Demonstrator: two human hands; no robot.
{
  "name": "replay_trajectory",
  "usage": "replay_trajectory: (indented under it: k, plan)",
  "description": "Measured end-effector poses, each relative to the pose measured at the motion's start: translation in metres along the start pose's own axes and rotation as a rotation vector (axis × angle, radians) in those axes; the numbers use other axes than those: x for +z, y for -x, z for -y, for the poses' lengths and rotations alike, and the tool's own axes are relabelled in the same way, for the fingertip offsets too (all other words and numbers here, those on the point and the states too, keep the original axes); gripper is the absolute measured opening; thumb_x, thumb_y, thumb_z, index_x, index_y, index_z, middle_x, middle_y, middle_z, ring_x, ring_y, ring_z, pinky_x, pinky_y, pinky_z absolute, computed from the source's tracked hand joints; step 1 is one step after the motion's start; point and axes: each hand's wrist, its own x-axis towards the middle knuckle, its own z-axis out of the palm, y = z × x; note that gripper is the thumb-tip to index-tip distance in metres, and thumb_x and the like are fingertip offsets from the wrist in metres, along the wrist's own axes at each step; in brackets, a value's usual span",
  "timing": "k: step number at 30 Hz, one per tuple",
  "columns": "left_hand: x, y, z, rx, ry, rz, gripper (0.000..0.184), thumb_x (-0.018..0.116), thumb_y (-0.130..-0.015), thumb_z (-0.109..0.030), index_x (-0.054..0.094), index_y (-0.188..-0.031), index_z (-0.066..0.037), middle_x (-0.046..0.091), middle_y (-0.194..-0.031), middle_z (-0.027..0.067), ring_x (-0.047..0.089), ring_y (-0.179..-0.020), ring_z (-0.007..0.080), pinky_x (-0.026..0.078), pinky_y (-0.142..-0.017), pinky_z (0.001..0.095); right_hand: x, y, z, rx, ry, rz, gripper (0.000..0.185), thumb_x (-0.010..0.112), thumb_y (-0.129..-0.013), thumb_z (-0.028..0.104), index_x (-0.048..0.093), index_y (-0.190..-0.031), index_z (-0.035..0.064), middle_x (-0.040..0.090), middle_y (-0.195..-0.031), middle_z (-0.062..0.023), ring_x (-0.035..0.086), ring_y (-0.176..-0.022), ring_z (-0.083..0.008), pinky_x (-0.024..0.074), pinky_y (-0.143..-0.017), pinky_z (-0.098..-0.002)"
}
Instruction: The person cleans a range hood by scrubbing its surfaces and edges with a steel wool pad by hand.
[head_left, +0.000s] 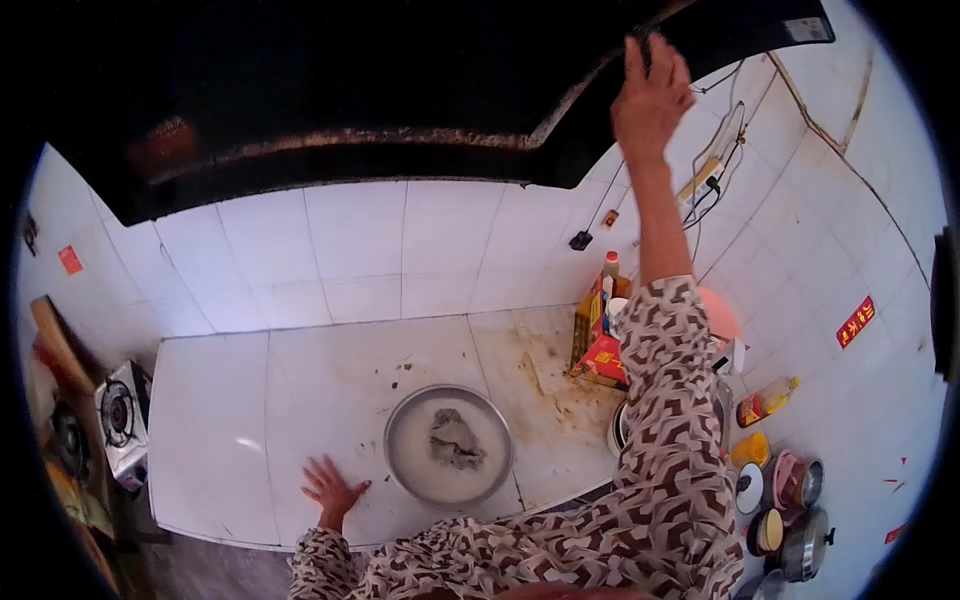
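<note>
My left hand (333, 490) lies flat with spread fingers on the white tiled counter (215, 430), to the left of a round metal basin (390, 450). Cloudy water fills the basin, and a crumpled grey cloth (455, 440) lies in it, partly above the surface. My right hand (652, 95) is raised high at the right part of the dark range hood (400, 90). Its fingers are stretched up and apart at the hood's dark surface. The fingertips blend into the dark, so firm contact is hard to make out.
A box (603, 355) with bottles stands by my right arm. Cables and a power strip (700, 185) hang on the wall. A gas stove (122, 415) is at far left. A yellow-capped bottle (768, 402) and several pots, including a lidded pot (805, 545), are at right.
</note>
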Motion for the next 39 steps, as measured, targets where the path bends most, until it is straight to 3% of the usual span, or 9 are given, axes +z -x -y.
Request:
replay_trajectory:
  k: [6,12,15,22,24,26,28,34,39]
  plan:
    - [-0.007,0.001,-0.007,-0.015,-0.031,-0.004,0.131,0.064,-0.062,-0.077,0.0,-0.151,-0.006,-0.01,-0.154,0.0257,-0.015,-0.14,0.0477,-0.001,-0.1,0.0743,-0.003,0.003,0.004,-0.188,0.203,0.082,0.044,0.063,-0.082,0.01,0.058,-0.125,0.012,0.046,-0.137,0.0038,0.036,-0.128,-0.0221,0.0322,-0.095,-0.0417]
    - [-0.002,0.002,-0.004,0.006,-0.065,-0.014,0.13,0.062,-0.063,-0.078,-0.001,-0.151,-0.006,-0.01,-0.154,0.0257,-0.015,-0.139,0.049,0.0,-0.099,0.0753,0.005,0.052,0.023,-0.349,0.117,0.353,0.039,0.056,-0.086,0.012,0.06,-0.124,0.0113,0.045,-0.139,0.0,0.034,-0.133,-0.0185,0.0367,-0.083,-0.0385]
    - [-0.002,0.004,0.0,0.016,-0.052,-0.007,0.13,0.062,-0.064,-0.078,-0.002,-0.151,-0.006,-0.01,-0.154,0.0256,-0.015,-0.139,0.049,0.001,-0.099,0.0754,0.009,0.085,0.031,-0.611,0.201,0.465,0.042,0.056,-0.086,0.014,0.058,-0.128,0.0117,0.044,-0.141,-0.0007,0.028,-0.138,-0.0173,0.0373,-0.084,-0.0384]
    - [-0.019,0.009,-0.008,-0.01,-0.048,0.011,0.126,0.066,-0.065,-0.073,0.001,-0.151,-0.008,-0.01,-0.155,0.0237,-0.015,-0.141,0.0454,0.001,-0.101,0.0739,-0.006,0.032,0.01,-0.414,0.168,0.337,0.041,0.054,-0.088,0.012,0.058,-0.128,0.0147,0.046,-0.141,0.0019,0.029,-0.139,-0.0157,0.0363,-0.089,-0.0401]
    - [-0.017,0.008,-0.008,-0.007,-0.047,-0.001,0.125,0.067,-0.065,-0.072,0.002,-0.151,-0.009,-0.009,-0.155,0.0235,-0.013,-0.141,0.0451,0.001,-0.101,0.0738,0.024,0.064,0.02,-0.323,-0.032,0.299,0.042,0.054,-0.088,0.012,0.056,-0.13,0.013,0.043,-0.143,0.0016,0.027,-0.14,-0.0151,0.0378,-0.086,-0.0407]
    - [-0.012,0.006,-0.004,0.003,-0.051,-0.02,0.124,0.068,-0.065,-0.071,0.003,-0.151,-0.009,-0.008,-0.155,0.0234,-0.012,-0.141,0.045,0.001,-0.101,0.0737,0.014,0.091,0.043,-0.495,0.152,0.577,0.048,0.054,-0.088,0.011,0.052,-0.135,0.0122,0.038,-0.149,-0.0023,0.02,-0.143,-0.0138,0.0394,-0.085,-0.0418]
    - [-0.008,0.006,-0.002,0.019,-0.037,-0.038,0.124,0.068,-0.065,-0.07,0.003,-0.151,-0.009,-0.008,-0.155,0.0235,-0.012,-0.141,0.045,0.002,-0.101,0.0738,0.009,0.093,0.042,-0.631,0.15,0.612,0.045,0.051,-0.087,0.009,0.053,-0.132,0.0087,0.041,-0.145,-0.0024,0.028,-0.14,-0.0162,0.0391,-0.091,-0.0398]
    - [-0.017,0.008,-0.008,0.008,-0.059,-0.027,0.123,0.069,-0.066,-0.068,0.004,-0.151,-0.009,-0.007,-0.155,0.0232,-0.011,-0.141,0.0448,0.004,-0.102,0.0737,-0.009,0.02,0.003,-0.379,0.258,0.341,0.041,0.053,-0.09,0.015,0.055,-0.131,0.017,0.043,-0.143,0.0014,0.03,-0.139,-0.0137,0.0323,-0.092,-0.0418]
    - [-0.018,0.01,-0.009,0.016,-0.034,-0.039,0.121,0.07,-0.066,-0.066,0.005,-0.151,-0.009,-0.006,-0.156,0.0222,-0.011,-0.142,0.0442,0.003,-0.102,0.0736,0.023,0.07,0.024,-0.351,0.155,0.364,0.043,0.056,-0.088,0.015,0.055,-0.13,0.0153,0.043,-0.143,0.001,0.028,-0.14,-0.0171,0.034,-0.088,-0.0446]
